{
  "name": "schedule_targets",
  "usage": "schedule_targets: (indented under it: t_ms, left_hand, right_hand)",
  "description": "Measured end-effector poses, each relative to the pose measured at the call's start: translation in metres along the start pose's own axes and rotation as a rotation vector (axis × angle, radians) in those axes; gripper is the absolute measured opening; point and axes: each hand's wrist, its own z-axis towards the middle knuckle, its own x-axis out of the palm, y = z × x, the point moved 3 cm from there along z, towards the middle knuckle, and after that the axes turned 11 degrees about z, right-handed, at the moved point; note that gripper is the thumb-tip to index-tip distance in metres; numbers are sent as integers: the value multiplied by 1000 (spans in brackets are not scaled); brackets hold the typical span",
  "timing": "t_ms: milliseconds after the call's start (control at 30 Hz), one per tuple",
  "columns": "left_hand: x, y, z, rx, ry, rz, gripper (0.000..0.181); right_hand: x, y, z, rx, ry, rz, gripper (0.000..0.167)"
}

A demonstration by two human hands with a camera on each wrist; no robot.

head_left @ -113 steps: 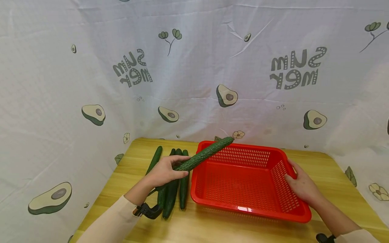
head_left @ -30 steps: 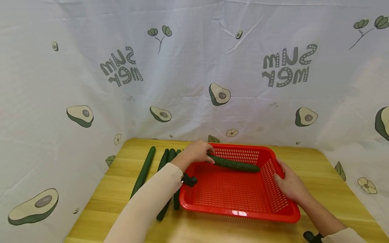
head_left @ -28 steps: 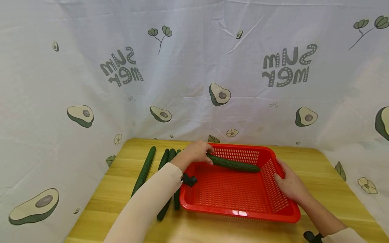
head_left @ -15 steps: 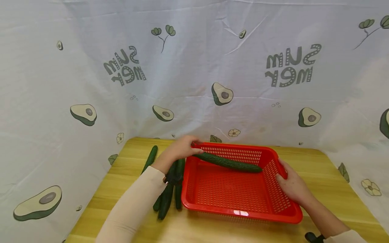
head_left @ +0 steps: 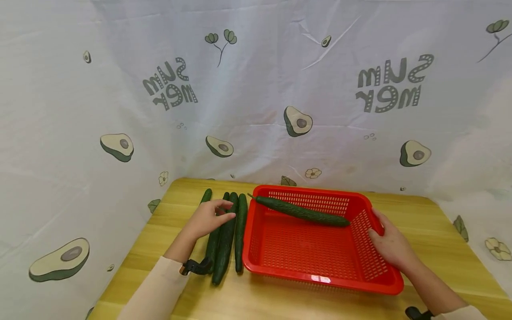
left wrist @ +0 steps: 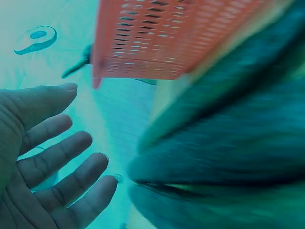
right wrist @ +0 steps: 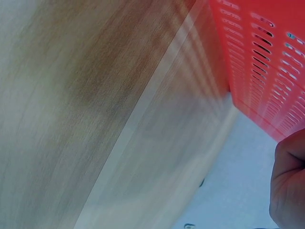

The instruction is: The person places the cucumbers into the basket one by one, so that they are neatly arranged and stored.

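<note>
My left hand (head_left: 209, 218) hovers over the cucumbers (head_left: 225, 240) lying side by side to the left of the basket, holding nothing. In the left wrist view the fingers (left wrist: 71, 162) are spread and apart from the blurred cucumbers (left wrist: 219, 138). A single cucumber (head_left: 302, 212) slants across the back of the red plastic basket (head_left: 320, 279), its stem end resting over the left rim. My right hand (head_left: 394, 244) grips the basket's right rim, thumb inside. The right wrist view shows part of that hand (right wrist: 289, 181) against the basket's outer wall (right wrist: 257, 62).
The wooden table (head_left: 276, 302) runs back to a white curtain (head_left: 256, 89) printed with avocados. Another cucumber (head_left: 206, 195) lies farther left, mostly hidden behind my left hand. A black band (head_left: 198, 266) sits on my left wrist.
The left hand has let go of the cucumber, which now lies in the basket, and has moved left over the others. The right hand still holds the basket rim.
</note>
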Motion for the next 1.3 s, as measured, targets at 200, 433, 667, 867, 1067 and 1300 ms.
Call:
schedule_targets:
  t_ms: [200, 433, 667, 867, 1067, 1300]
  left_hand:
    - [22, 14, -26, -88, -44, -87, 40]
    - [34, 11, -35, -123, -117, -52, 44]
    - [31, 0, -39, -143, -200, 89, 46]
    - [44, -2, -39, -138, -176, 87, 49]
    - [61, 4, -41, -182, -134, 124, 61]
    - [69, 8, -41, -225, -133, 88, 69]
  right_hand:
    - [-2, -2, 0, -2, 2, 7, 71]
    - [-2, -3, -1, 0, 1, 16, 71]
    - [0, -2, 1, 9, 5, 13, 71]
    - [0, 0, -1, 11, 3, -10, 71]
    - [0, 1, -1, 6, 3, 3, 71]
    - [0, -1, -2, 1, 0, 16, 71]
